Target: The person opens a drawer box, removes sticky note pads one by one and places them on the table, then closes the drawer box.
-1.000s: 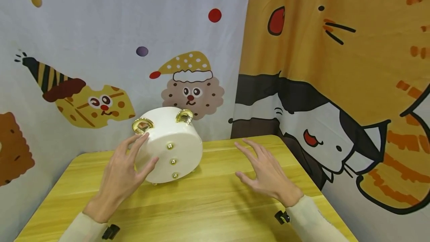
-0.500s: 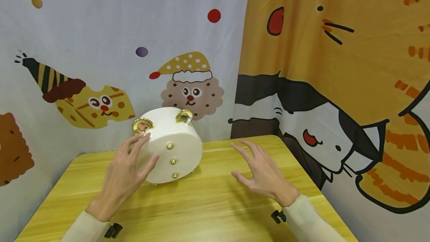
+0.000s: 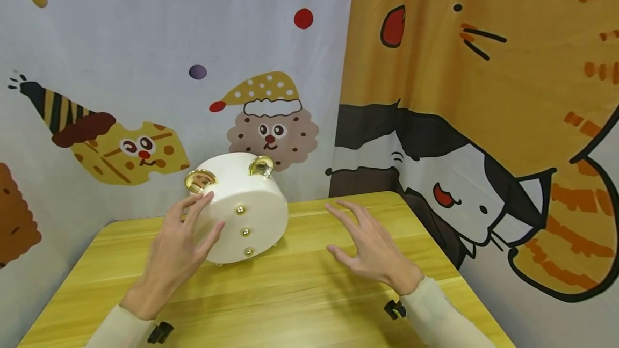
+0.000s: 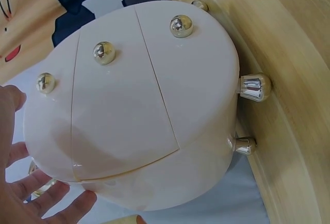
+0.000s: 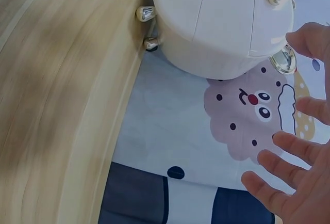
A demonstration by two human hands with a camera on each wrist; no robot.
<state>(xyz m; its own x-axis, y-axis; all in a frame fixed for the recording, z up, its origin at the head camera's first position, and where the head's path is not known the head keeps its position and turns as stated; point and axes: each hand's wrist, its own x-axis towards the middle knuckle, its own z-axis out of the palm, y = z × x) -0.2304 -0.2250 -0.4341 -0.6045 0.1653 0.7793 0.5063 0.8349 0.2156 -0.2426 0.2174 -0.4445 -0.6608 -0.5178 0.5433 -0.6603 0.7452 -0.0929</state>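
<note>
A glossy white oval drawer box stands toward the back of the table in the head view. Its front has three gold knobs, and seams divide it into three drawer fronts. Two gold ring-shaped ears top it, and short gold feet lift it off the tabletop. My left hand is at the box's left side, thumb spread in front and fingertips right at the side wall. Well to the right of the box, my right hand hovers over the table with fingers spread, holding nothing.
The yellow wood-grain table meets a pale cartoon-printed curtain behind the box. An orange cat-print curtain runs along the right side. Black clips show at both cream sleeve cuffs.
My right hand has drifted slightly left toward the box. The left hand stays beside the box, which has not moved on the table; the head view has shifted a little.
</note>
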